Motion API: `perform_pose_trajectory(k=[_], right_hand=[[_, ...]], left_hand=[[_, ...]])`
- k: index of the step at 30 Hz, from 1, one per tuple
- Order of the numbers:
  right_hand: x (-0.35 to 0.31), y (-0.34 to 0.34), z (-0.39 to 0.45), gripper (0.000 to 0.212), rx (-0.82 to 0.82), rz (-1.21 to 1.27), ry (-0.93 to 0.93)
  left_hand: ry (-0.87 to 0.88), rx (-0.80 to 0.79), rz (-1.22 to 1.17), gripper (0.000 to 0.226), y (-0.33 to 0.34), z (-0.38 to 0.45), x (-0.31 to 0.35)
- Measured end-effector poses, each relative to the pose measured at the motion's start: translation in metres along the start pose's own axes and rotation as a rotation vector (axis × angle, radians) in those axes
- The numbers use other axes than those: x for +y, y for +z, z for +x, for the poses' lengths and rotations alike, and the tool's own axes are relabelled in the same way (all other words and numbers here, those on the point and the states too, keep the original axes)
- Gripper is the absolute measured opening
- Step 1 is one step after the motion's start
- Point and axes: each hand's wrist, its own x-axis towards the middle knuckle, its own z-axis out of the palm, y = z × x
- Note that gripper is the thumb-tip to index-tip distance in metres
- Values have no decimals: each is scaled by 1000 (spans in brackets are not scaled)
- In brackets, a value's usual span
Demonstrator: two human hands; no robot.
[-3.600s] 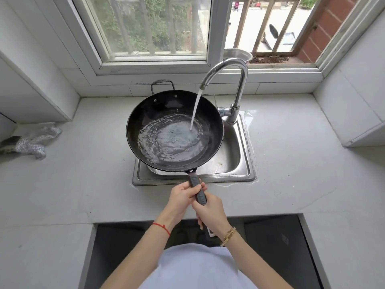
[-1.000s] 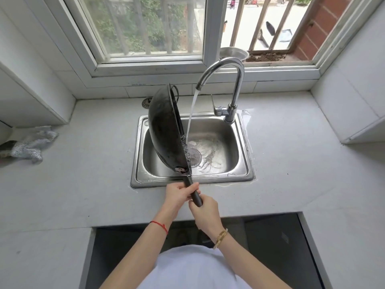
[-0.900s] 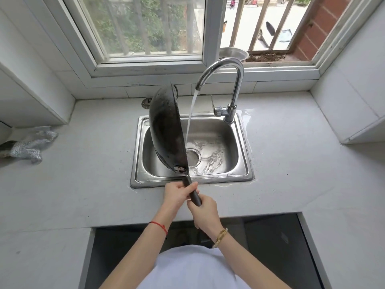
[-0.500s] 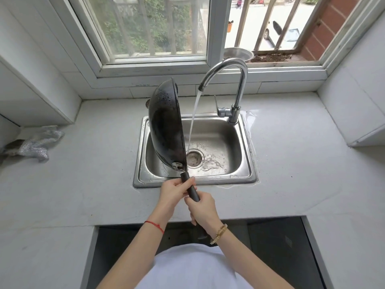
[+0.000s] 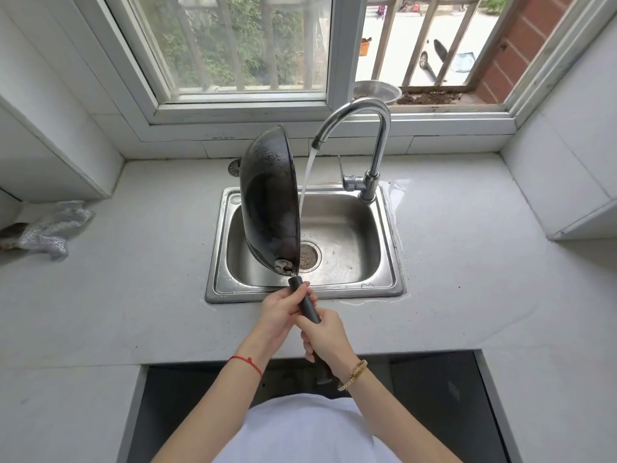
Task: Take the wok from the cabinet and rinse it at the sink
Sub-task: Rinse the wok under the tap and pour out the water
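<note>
The black wok (image 5: 268, 198) stands on edge over the steel sink (image 5: 220, 289), its dark underside turned toward the left and its open side facing right. My left hand (image 5: 282, 309) grips the upper part of its black handle (image 5: 307, 304), and my right hand (image 5: 325, 335) grips the handle just below. The curved chrome faucet (image 5: 374, 128) is running; its stream (image 5: 305, 182) falls just right of the wok's rim into the basin near the drain (image 5: 309, 257).
White counter (image 5: 133, 279) surrounds the sink, with a wet patch at the faucet base. A crumpled grey cloth (image 5: 50, 228) lies at the far left. A metal bowl (image 5: 377, 91) sits on the window sill. A dark opening (image 5: 434, 396) lies below the counter's front edge.
The wok, level and filled with water 3.6 s ago, has been tipped onto its edge and emptied into the sink. In the last second it has stayed tilted, with only slight shifting.
</note>
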Motion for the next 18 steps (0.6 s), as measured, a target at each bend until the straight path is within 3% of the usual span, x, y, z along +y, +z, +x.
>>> perform_pose_trajectory(k=[5, 10, 18], right_hand=[[-5, -8, -6, 22, 39, -112, -21], [3, -5, -12, 19, 242, -650, -97], [17, -6, -9, 13, 220, -516, -136]], left_hand=[[39, 89, 88, 17, 9, 3, -6], [73, 157, 215, 16, 10, 2, -15], [60, 202, 271, 8, 7, 4, -25]])
